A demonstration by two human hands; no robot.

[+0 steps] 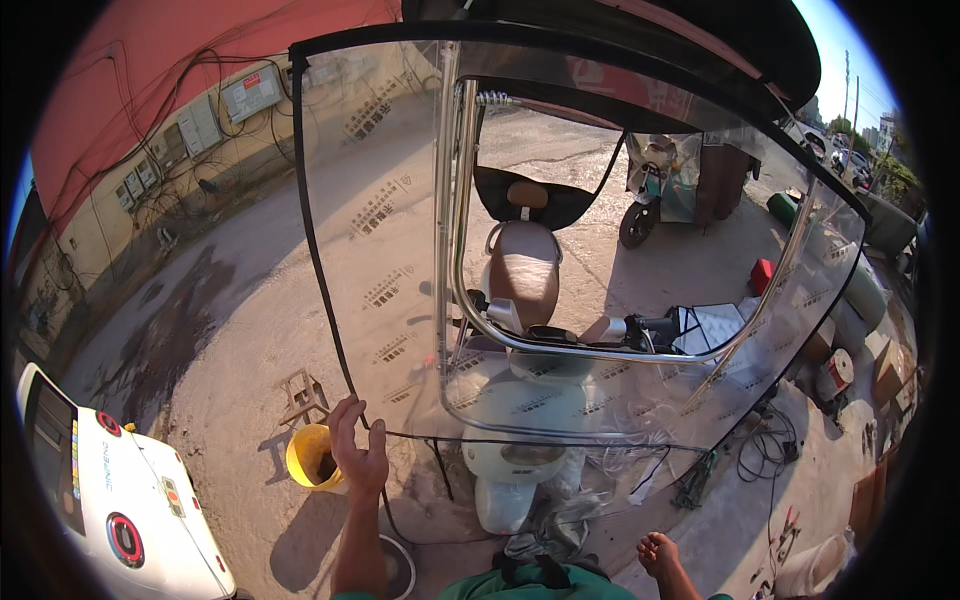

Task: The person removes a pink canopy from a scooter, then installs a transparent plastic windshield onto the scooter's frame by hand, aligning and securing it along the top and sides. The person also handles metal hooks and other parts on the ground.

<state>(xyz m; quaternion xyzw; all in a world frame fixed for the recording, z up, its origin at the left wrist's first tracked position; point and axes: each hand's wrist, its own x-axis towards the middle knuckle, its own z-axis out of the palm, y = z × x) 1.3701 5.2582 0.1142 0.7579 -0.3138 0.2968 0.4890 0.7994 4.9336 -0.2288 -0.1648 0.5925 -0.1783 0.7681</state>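
Note:
A clear plastic rain curtain [375,300] with black edging hangs over the front of an electric scooter [520,455], below a dark canopy [600,45]. At the curtain's lower left corner, my left hand [360,455] is raised, with its fingers and thumb closed about the black edging. A bent chrome frame [462,220] stands up around the scooter's handlebars and brown seat [525,265]. My right hand [657,552] is low at the right, apart from the curtain, its fingers curled. Whatever it may hold is too small to tell.
A yellow bucket [308,462] and a small wooden stool [300,397] stand to the left, near a white vehicle [110,500]. Cables [768,445], pliers [788,530] and boxes [890,372] lie at the right. Behind is a parked three-wheeler [690,175].

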